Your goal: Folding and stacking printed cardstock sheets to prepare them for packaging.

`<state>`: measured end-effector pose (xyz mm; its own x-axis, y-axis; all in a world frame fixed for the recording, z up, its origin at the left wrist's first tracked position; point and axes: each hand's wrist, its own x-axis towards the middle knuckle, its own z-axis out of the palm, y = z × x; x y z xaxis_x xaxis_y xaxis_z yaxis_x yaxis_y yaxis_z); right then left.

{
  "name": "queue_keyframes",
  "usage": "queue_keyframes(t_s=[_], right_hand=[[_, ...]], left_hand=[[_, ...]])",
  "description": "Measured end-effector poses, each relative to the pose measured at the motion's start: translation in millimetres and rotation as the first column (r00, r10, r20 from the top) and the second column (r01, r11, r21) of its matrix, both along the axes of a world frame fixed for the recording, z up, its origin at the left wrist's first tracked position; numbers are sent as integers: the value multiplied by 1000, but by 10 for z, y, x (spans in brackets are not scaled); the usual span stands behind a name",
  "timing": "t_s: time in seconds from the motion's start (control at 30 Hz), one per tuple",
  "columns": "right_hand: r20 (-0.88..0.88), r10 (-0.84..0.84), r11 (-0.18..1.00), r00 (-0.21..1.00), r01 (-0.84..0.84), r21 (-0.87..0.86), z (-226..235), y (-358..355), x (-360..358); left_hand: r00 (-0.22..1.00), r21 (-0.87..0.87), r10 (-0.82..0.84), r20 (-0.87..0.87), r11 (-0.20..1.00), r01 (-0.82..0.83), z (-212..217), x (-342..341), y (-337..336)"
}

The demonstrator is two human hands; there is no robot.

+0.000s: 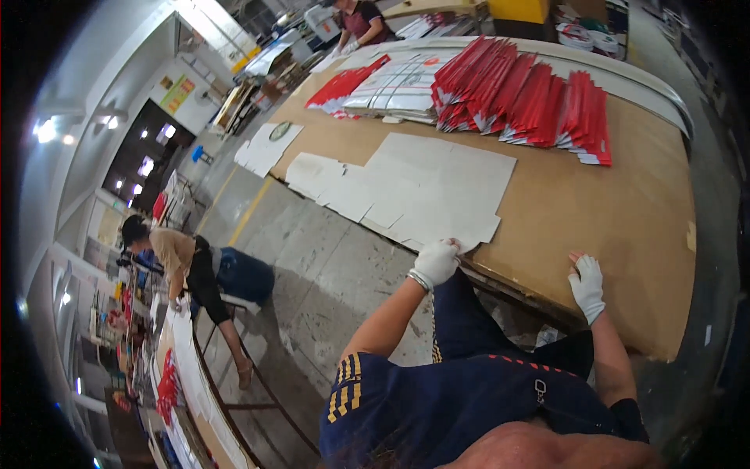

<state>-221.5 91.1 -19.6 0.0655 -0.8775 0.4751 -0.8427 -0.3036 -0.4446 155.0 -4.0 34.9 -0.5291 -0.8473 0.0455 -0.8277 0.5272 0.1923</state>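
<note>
My left hand point(436, 263), in a white glove with bare fingertips, is closed on the near edge of a flat white cardboard sheet point(437, 176). The sheet has cut slits along its edge and lies on the brown board-covered table point(625, 211). My right hand point(587, 286), also gloved in white, rests on the brown surface near the front edge, its fingers stretched out and holding nothing. Farther back are fanned rows of red folded card pieces point(531, 98). Left of them sits a stack of white printed sheets point(402, 84), tied with cord.
More red pieces point(344, 87) lie at the far left of the table, and a white cardboard piece with a roll of tape point(280, 131) near its left edge. One person point(367, 27) works at the far end. Another point(183, 254) stands left by a blue barrel point(246, 275).
</note>
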Motion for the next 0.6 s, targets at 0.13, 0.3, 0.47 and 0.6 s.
queue_keyframes(t_s=[0.13, 0.3, 0.47, 0.6], right_hand=[[132, 57, 978, 990, -82, 190, 236, 185, 176], [273, 17, 974, 962, -78, 212, 366, 610, 274], [-44, -127, 947, 991, 108, -301, 997, 974, 702], [-107, 1, 984, 994, -20, -175, 697, 1008, 596]], left_hand=[[972, 85, -17, -234, 996, 38, -190, 144, -43], [902, -276, -42, -430, 957, -87, 209, -390, 228], [814, -477, -537, -221, 788, 390, 446, -1226, 820], [636, -475, -708, -307, 693, 543, 201, -1591, 1208]])
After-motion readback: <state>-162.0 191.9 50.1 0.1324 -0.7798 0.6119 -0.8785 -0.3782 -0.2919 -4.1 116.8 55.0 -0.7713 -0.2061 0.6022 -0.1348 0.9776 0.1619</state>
